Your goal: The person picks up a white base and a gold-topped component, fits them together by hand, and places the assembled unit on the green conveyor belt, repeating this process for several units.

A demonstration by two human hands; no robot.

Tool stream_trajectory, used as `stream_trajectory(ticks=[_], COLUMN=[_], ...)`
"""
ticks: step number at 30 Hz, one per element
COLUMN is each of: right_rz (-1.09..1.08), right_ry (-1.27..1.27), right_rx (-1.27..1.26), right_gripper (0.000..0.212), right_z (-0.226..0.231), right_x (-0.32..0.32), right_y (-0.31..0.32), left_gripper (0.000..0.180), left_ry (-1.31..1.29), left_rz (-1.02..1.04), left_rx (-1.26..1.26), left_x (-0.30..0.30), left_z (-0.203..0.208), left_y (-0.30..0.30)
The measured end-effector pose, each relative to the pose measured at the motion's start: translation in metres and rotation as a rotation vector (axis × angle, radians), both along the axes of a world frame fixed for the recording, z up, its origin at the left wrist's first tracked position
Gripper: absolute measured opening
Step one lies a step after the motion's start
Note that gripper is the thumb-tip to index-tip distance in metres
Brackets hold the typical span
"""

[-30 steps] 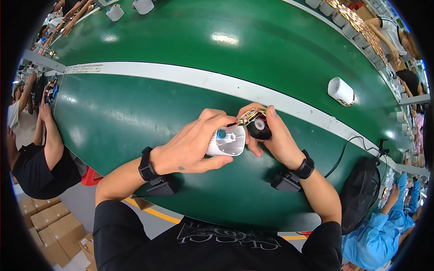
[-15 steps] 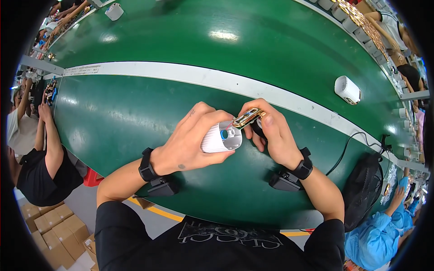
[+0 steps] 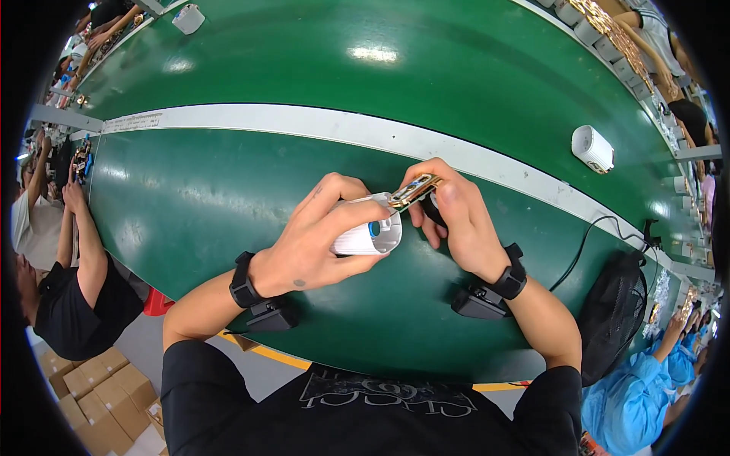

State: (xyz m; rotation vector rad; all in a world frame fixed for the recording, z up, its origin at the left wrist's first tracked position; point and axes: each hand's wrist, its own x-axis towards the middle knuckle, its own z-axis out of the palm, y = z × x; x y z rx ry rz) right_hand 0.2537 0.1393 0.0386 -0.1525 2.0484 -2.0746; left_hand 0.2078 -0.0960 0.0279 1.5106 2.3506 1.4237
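My left hand (image 3: 315, 232) is wrapped round a white ribbed plastic housing (image 3: 355, 240), its open end facing right. Inside that opening a round blue part (image 3: 374, 229) shows. Between the fingers and thumb of my right hand (image 3: 464, 216) is a gold-edged assembly with a circuit board (image 3: 414, 191), held tilted just above the housing's mouth. A dark round piece (image 3: 433, 209) sits under it in the same hand, partly hidden by the fingers. Both hands are over the green table.
Beyond a white divider strip (image 3: 304, 120), another white housing (image 3: 591, 150) lies at the right on the green conveyor surface (image 3: 456, 68), and a further one (image 3: 188, 19) at the far left. A black mesh bag (image 3: 614, 319) and a cable stand at the right edge. Co-workers sit on both sides; cardboard boxes (image 3: 114, 395) are at lower left.
The housing in my left hand has shifted slightly left. The board assembly has moved a little left and up, over the housing's rim. The housing on the conveyor surface has drifted right.
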Motion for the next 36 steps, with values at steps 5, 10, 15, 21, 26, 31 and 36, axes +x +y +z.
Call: stream_trajectory(ticks=[5, 10, 15, 21, 26, 31, 36], right_rz=[-0.094, -0.116, -0.085, -0.083, -0.05, -0.035, -0.045], right_ry=[-0.015, -0.004, 0.046, 0.14, 0.151, 0.235, 0.247], right_rx=[0.065, 0.149, 0.167, 0.192, 0.127, 0.137, 0.187], right_gripper=[0.056, 0.048, 0.046, 0.049, 0.055, 0.061, 0.069], right_z=[-0.001, -0.002, -0.004, -0.004, -0.002, -0.011, -0.008], right_x=[-0.001, -0.001, 0.0, 0.005, 0.006, 0.006, 0.008], right_y=[-0.009, -0.011, -0.012, -0.018, -0.018, -0.008, -0.009], left_gripper=[0.062, 0.064, 0.067, 0.065, 0.064, 0.062, 0.062], left_ry=[0.065, 0.145, 0.105, 0.045, -0.012, -0.031, 0.041], left_rz=[0.013, 0.02, 0.059, 0.084, 0.053, -0.063, -0.007], left_rx=[-0.023, -0.043, -0.104, -0.068, 0.039, -0.073, -0.128], left_x=[-0.001, 0.0, 0.003, 0.005, 0.0, -0.007, -0.005], left_z=[0.001, 0.0, 0.003, 0.0, -0.002, 0.004, 0.002], left_y=[0.005, 0.009, 0.003, 0.002, 0.005, 0.006, 0.003])
